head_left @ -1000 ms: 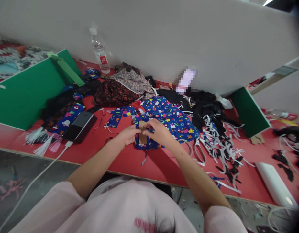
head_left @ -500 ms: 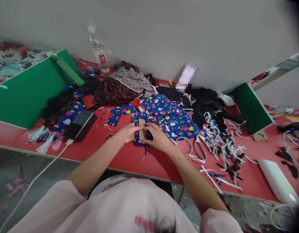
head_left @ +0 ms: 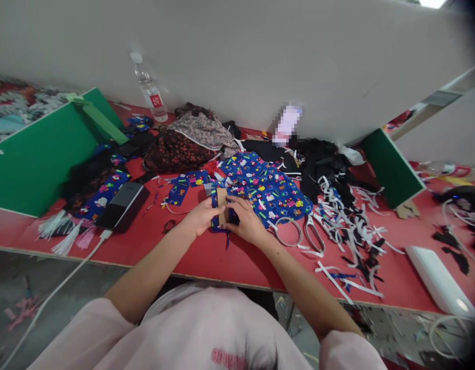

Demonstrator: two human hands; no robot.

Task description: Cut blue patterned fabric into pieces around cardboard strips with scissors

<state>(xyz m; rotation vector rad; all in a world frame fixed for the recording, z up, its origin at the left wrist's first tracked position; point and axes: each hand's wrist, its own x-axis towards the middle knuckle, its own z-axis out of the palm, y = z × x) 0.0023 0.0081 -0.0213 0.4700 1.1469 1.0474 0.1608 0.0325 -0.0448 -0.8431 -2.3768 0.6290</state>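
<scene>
A narrow strip of brown cardboard (head_left: 221,201) lies on a small piece of blue patterned fabric (head_left: 219,229) near the front of the red table. My left hand (head_left: 202,216) grips the left side, its thumb pressed on the cardboard. From the right, my right hand (head_left: 245,220) holds the fabric edge with curled fingers and thumb against the strip. A larger blue cloth with colourful animal prints (head_left: 276,192) spreads just behind my right hand. Scissors with white handles (head_left: 301,232) rest to its right, their blades not visible.
A dark power bank (head_left: 124,205) with a white cable lies left, before a green divider (head_left: 48,159). A water bottle (head_left: 150,92) stands by the wall near piled floral cloth (head_left: 187,144). White and black scraps (head_left: 353,226) and a white device (head_left: 438,280) lie right.
The camera view has shifted slightly. Both hands stay at the fabric and cardboard, with the right fingers moved a little over the edge.
</scene>
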